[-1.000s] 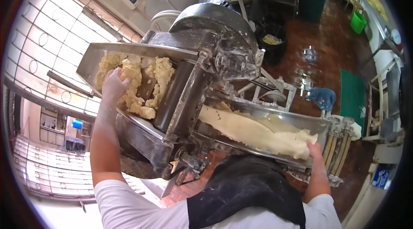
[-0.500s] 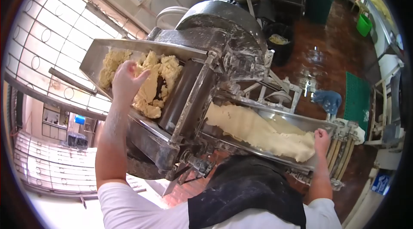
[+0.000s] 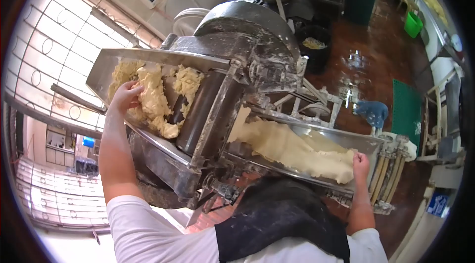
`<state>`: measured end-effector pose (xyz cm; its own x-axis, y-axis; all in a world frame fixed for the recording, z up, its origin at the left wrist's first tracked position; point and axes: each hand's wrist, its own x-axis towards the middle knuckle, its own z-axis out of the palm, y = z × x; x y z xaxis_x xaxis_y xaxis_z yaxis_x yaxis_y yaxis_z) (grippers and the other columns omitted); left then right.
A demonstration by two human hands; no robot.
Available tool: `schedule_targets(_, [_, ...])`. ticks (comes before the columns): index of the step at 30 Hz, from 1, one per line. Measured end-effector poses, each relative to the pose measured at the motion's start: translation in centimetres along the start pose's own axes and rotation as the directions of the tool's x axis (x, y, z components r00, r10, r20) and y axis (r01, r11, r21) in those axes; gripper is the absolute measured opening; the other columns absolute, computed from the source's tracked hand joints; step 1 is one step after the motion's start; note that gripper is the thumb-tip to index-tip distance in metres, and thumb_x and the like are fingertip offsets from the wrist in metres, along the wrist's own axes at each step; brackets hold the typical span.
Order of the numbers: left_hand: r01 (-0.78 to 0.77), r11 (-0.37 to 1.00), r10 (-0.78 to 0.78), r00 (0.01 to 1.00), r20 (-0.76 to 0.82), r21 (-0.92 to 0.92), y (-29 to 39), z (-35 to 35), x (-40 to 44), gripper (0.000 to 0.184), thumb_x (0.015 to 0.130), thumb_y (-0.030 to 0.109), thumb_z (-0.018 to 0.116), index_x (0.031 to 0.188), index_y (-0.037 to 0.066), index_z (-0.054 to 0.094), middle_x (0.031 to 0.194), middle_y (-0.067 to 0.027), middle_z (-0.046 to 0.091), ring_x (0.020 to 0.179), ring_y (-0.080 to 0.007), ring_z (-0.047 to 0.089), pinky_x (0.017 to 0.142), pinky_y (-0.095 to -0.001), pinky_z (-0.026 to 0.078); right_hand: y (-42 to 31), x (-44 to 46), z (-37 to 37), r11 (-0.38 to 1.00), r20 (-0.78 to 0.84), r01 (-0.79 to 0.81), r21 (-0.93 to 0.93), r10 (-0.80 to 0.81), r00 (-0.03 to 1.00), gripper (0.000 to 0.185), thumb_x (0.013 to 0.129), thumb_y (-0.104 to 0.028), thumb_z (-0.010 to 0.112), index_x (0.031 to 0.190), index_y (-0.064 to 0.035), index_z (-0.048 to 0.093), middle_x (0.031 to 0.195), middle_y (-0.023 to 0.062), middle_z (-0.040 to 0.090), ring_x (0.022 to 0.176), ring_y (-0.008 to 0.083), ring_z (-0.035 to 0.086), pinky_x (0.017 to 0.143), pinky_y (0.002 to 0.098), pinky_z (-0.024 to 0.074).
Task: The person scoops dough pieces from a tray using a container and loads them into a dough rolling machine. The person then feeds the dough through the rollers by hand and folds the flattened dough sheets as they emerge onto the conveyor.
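My left hand (image 3: 126, 97) is over the upper metal tray (image 3: 106, 63), its fingers curled onto a thick lump of pale yellow dough (image 3: 152, 97). A crumblier dough piece (image 3: 188, 82) lies to the right, beside the dark metal roller (image 3: 200, 112). Below the roller, a long flattened dough sheet (image 3: 292, 147) stretches along the lower metal tray (image 3: 356, 139), its edges ragged and partly folded. At the sheet's right end my right hand (image 3: 361, 166) is closed with its fingertips on the dough's edge. The palm side of this hand is hidden.
A floury machine housing (image 3: 252, 30) rises behind the rollers. Wooden-slatted rollers (image 3: 388, 174) stand beyond the lower tray's right end. A dark bin (image 3: 314, 45), a green bucket (image 3: 412, 24) and a blue chair-like object (image 3: 372, 113) are on the red floor.
My left hand and the middle dough lump have shifted left, widening the gap to the right-hand piece. My right hand stays closed at the sheet's end. The view has shifted slightly.
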<state>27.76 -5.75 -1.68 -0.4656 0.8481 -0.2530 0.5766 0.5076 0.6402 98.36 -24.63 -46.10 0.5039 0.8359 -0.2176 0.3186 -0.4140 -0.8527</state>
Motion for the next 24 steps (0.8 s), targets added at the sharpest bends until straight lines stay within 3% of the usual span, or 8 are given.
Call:
schedule_targets(6, [-0.291,0.660,0.636,0.707,-0.309,0.692,2.6,3.6,-3.8,0.040,0.082,0.029,0.068,0.113,0.003,0.063,0.086,-0.0095,0.067,0.069,-0.0201,0.061,0.068,-0.0359,0.048,1.7,0.0,-0.6,1.000,-0.045,-0.007,-0.031,0.006,0.999,0.020,0.089,-0.018,0.064,0.097,-0.0006,0.066,0.081,0.0051,0.066,0.072,0.0120,0.059,0.069,0.0292,0.0483])
schedule_targets(11, [-0.143,0.677,-0.068,0.965,0.255,0.722,3.4,8.9,-11.0,0.037,0.085,0.034,0.052,0.078,0.000,0.068,0.081,-0.0171,0.068,0.078,-0.0277,0.066,0.074,-0.0370,0.050,-0.1,1.4,0.5,1.000,-0.006,-0.008,0.006,0.008,1.000,0.019,0.091,-0.019,0.062,0.095,-0.0009,0.065,0.074,0.0007,0.062,0.062,0.0092,0.055,0.059,0.0264,0.0461])
schedule_targets(17, [-0.548,0.690,0.292,0.809,0.510,0.474,0.4,10.8,-6.9,0.030,0.078,0.028,0.050,0.058,0.006,0.051,0.054,-0.0083,0.052,0.050,-0.0234,0.052,0.047,-0.0362,0.041,-1.8,3.3,4.0,0.989,0.077,0.076,0.125,-0.086,0.993,0.015,0.090,-0.014,0.063,0.096,-0.0009,0.066,0.077,-0.0009,0.061,0.067,0.0060,0.052,0.064,0.0235,0.0451])
schedule_targets(19, [0.399,0.917,-0.361,0.848,0.388,-0.021,1.5,12.3,-5.8,0.027,0.078,0.022,0.048,0.054,0.010,0.042,0.051,-0.0024,0.043,0.044,-0.0203,0.043,0.041,-0.0330,0.033,-2.2,3.3,5.6,0.985,0.085,0.083,0.153,-0.097,0.992,0.015,0.090,-0.014,0.063,0.096,-0.0010,0.066,0.076,-0.0011,0.061,0.067,0.0059,0.052,0.064,0.0233,0.0450])
schedule_targets(21, [0.426,0.900,-0.364,0.851,0.379,-0.093,2.4,13.9,-5.6,0.025,0.079,0.016,0.046,0.055,0.011,0.047,0.050,-0.0003,0.041,0.041,-0.0190,0.035,0.041,-0.0312,0.030,-3.3,3.2,6.9,0.979,0.086,0.096,0.182,-0.113,0.990,0.015,0.090,-0.014,0.064,0.096,-0.0010,0.066,0.076,-0.0013,0.061,0.067,0.0057,0.052,0.064,0.0231,0.0450])
schedule_targets(22, [-0.263,0.959,0.272,0.958,0.088,-0.105,1.6,14.8,-4.1,0.026,0.081,0.016,0.048,0.056,0.009,0.050,0.051,-0.0014,0.043,0.044,-0.0185,0.040,0.044,-0.0307,0.033,-3.9,2.8,7.6,0.969,0.110,0.094,0.231,-0.122,0.987,0.015,0.090,-0.015,0.063,0.096,-0.0010,0.066,0.076,-0.0012,0.061,0.068,0.0057,0.052,0.064,0.0231,0.0451])
schedule_targets(23, [-0.814,0.576,0.814,0.564,-0.140,0.073,1.4,15.3,-2.9,0.027,0.083,0.016,0.050,0.057,0.008,0.053,0.052,-0.0025,0.044,0.047,-0.0180,0.045,0.047,-0.0303,0.037,-4.5,2.2,8.3,0.956,0.129,0.085,0.279,-0.125,0.984,0.015,0.090,-0.015,0.063,0.096,-0.0011,0.066,0.076,-0.0012,0.061,0.068,0.0057,0.052,0.064,0.0230,0.0452])
schedule_targets(24, [-0.680,0.708,0.705,0.668,-0.239,0.190,4.2,14.3,-4.2,0.023,0.084,0.017,0.053,0.064,0.005,0.057,0.059,-0.0045,0.051,0.055,-0.0181,0.051,0.053,-0.0305,0.041,-4.9,1.8,9.1,0.946,0.160,0.066,0.318,-0.122,0.980,0.015,0.090,-0.015,0.063,0.095,-0.0008,0.066,0.076,-0.0007,0.061,0.068,0.0060,0.053,0.063,0.0233,0.0458])
